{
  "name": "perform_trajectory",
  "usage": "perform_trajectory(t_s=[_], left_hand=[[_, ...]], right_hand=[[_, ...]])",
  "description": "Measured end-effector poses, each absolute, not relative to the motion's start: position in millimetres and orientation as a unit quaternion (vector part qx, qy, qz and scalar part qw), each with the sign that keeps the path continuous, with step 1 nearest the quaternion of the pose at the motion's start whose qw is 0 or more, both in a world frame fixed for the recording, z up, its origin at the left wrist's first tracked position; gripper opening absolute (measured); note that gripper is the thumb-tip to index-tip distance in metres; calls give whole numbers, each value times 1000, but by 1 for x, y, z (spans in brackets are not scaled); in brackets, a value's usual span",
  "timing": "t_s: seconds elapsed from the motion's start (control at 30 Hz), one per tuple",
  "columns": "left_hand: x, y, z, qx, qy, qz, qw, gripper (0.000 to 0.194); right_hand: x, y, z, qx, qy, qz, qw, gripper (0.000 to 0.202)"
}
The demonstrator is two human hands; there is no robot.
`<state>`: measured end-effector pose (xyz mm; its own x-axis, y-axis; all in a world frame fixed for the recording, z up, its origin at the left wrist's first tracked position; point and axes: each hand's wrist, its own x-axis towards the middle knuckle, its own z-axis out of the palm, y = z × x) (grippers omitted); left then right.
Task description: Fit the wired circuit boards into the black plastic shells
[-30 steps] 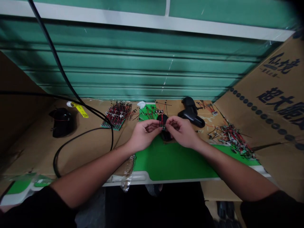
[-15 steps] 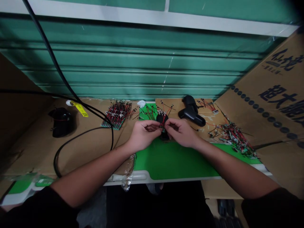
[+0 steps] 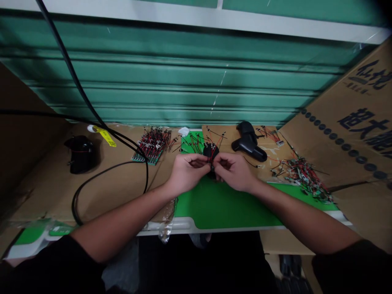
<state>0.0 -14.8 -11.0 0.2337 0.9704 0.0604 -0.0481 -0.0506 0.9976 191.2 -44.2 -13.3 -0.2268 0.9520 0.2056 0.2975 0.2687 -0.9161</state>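
A small black housing with red and black wires coming out of it stands between my hands at the middle of the green table top. My left hand is closed in a pinch at its left side, by the wires. From the right, my right hand pinches at the same spot, its fingertips nearly touching the left ones. The fingers hide exactly what is gripped. Just behind lie loose red and black wires.
Circuit boards with wires lie at left, beyond a black cable. Farther left are a black part and a yellow tag. On the right are a black handle-shaped shell and a wire heap, beside a cardboard wall.
The view has shifted slightly. Both hands remain at the black housing, with only small changes in the fingers and the housing's tilt.
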Motion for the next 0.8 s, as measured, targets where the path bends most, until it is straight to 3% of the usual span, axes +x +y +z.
perform_trajectory(t_s=[0.13,0.4,0.8], left_hand=[[-1,-11,-11,543,410,475,558,23],[-8,1,-6,508,407,498,573,28],[-8,-4,-8,552,390,453,581,24]], right_hand=[[192,-44,-13,-472,-679,375,418,9],[206,-46,0,-462,-657,473,362,9],[207,-40,-2,-489,-615,442,432,10]])
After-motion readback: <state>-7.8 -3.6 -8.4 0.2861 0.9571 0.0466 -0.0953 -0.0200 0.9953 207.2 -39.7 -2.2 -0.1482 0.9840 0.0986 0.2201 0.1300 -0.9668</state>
